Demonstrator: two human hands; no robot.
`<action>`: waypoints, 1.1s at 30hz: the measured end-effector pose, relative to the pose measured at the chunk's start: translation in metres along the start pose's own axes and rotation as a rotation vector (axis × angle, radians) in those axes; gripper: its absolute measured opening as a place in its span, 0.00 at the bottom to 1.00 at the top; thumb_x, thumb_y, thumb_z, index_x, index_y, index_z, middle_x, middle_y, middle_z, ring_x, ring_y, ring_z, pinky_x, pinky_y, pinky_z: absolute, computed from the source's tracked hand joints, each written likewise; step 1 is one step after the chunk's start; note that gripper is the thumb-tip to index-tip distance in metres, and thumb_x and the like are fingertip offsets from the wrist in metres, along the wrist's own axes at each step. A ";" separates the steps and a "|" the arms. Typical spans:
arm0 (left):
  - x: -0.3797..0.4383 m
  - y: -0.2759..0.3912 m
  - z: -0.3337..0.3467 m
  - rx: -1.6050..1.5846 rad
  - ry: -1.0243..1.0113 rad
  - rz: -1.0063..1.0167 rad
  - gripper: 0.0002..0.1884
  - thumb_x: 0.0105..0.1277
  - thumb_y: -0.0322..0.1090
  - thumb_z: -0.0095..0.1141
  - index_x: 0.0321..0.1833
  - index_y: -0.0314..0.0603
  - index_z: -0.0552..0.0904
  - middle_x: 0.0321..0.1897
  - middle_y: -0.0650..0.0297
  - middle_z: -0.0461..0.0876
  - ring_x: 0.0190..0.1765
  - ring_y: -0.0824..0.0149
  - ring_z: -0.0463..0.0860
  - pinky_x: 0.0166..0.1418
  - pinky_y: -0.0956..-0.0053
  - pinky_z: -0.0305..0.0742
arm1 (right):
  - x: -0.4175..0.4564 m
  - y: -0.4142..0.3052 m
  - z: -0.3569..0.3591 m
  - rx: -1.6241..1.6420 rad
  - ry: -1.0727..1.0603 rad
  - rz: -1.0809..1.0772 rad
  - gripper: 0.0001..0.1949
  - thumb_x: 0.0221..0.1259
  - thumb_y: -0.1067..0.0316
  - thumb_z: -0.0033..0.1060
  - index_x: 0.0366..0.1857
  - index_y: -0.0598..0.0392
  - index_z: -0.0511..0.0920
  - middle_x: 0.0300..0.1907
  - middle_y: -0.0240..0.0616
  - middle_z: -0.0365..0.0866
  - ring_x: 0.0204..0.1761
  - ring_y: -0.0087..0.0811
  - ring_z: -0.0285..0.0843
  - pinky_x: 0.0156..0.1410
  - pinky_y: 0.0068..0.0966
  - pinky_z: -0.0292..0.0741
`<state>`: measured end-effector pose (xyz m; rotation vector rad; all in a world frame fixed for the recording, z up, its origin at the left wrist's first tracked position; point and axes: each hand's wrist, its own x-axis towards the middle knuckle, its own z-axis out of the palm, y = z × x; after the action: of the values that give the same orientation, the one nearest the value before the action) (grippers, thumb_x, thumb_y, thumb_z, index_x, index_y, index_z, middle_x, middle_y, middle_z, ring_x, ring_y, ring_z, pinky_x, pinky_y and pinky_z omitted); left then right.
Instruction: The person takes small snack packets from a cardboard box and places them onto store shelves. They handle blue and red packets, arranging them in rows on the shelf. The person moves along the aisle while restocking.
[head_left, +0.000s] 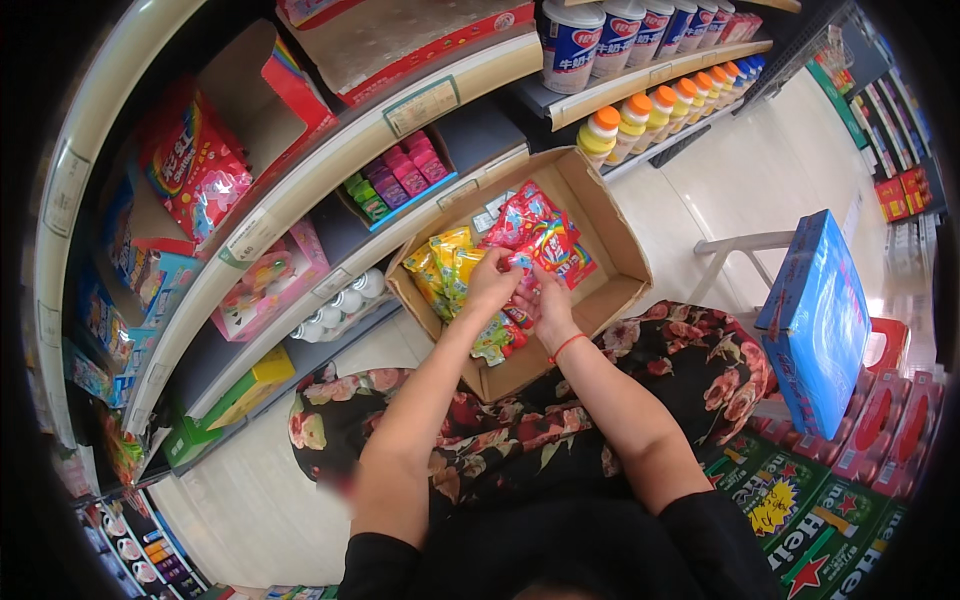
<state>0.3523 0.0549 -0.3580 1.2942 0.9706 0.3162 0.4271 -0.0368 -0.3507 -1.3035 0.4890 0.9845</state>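
An open cardboard box (619, 225) stands before me, tilted in view, between my knees and the shelf. Above its contents my left hand (491, 283) and my right hand (550, 301) meet, their fingertips on a small red-and-blue sweet pack (519, 260). The fingers hide much of that pack. Red Skittles bags (553, 246) lie just beyond the hands. On the box's left side are yellow candy bags (444, 262). Under my wrists rest a green candy bag (491, 339) and a small red tube-shaped pack (518, 315), both partly covered.
Shelves with price-tag rails (420, 105) curve along the left, holding a Skittles bag (199, 161) and small coloured packs (397, 176). Orange-capped bottles (636, 112) line the shelf ahead. To my right are a blue wrapped box (821, 322), a stool (739, 246) and green Heineken cartons (817, 525).
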 end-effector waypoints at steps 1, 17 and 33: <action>-0.001 0.005 -0.004 0.033 0.024 0.023 0.12 0.66 0.35 0.62 0.48 0.37 0.83 0.31 0.64 0.84 0.34 0.72 0.83 0.39 0.73 0.78 | -0.004 -0.001 0.004 -0.024 0.026 -0.054 0.11 0.70 0.61 0.63 0.45 0.48 0.69 0.35 0.34 0.81 0.32 0.28 0.86 0.36 0.26 0.85; -0.034 0.059 -0.075 0.396 0.058 0.157 0.12 0.70 0.35 0.59 0.52 0.39 0.86 0.42 0.53 0.88 0.43 0.57 0.87 0.49 0.67 0.78 | -0.033 -0.011 0.041 -0.305 -0.289 -0.591 0.21 0.71 0.70 0.62 0.63 0.58 0.69 0.41 0.30 0.78 0.32 0.20 0.78 0.34 0.18 0.77; -0.096 0.143 -0.128 0.409 0.247 0.309 0.08 0.67 0.33 0.62 0.45 0.38 0.85 0.33 0.52 0.88 0.36 0.54 0.89 0.41 0.63 0.79 | -0.107 -0.050 0.103 -0.497 -0.526 -1.042 0.19 0.67 0.75 0.66 0.60 0.61 0.75 0.44 0.33 0.82 0.36 0.17 0.83 0.38 0.14 0.78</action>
<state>0.2439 0.1162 -0.1828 1.8173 1.0780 0.5456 0.3890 0.0278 -0.2136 -1.3902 -0.8337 0.5010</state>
